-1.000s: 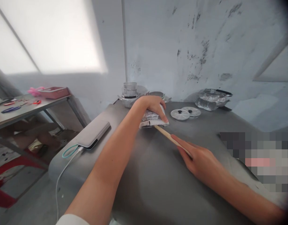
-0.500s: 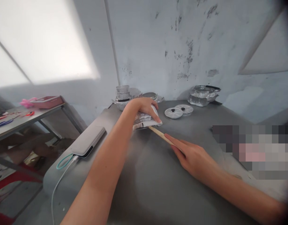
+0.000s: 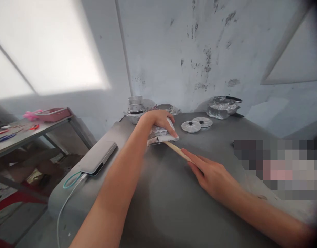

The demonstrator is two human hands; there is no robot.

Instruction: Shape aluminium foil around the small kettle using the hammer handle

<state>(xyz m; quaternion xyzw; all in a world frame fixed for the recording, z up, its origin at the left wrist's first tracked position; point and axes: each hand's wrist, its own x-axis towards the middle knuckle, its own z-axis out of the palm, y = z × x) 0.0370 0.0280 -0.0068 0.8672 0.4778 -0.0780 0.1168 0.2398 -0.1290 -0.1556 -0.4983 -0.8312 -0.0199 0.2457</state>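
My left hand [image 3: 162, 120] reaches over a silver, foil-like bundle with a white edge [image 3: 162, 134] and grips it from above, the thumb on its near right side. My left hand hides much of the bundle. In my right hand [image 3: 208, 170] is a flat, pale wooden stick [image 3: 177, 149], pinched between thumb and fingers. The stick's far end meets the bundle's lower edge; whether it goes underneath cannot be told. Just beyond, to the right, two round silver lids with black knobs [image 3: 191, 127] lie overlapping on the grey table [image 3: 168, 199].
A power bank [image 3: 97, 156] with a white cable lies at the left. Stacked metal pots [image 3: 135, 110] and a foil-wrapped pan [image 3: 222, 107] stand by the wall. On a side table are a pink basket [image 3: 53, 114] and blue scissors [image 3: 4, 137]. The right side is pixelated.
The scene sits slightly lower in the picture, as the view has tilted a little upward. Both hands keep nearly the same position and the same hold.
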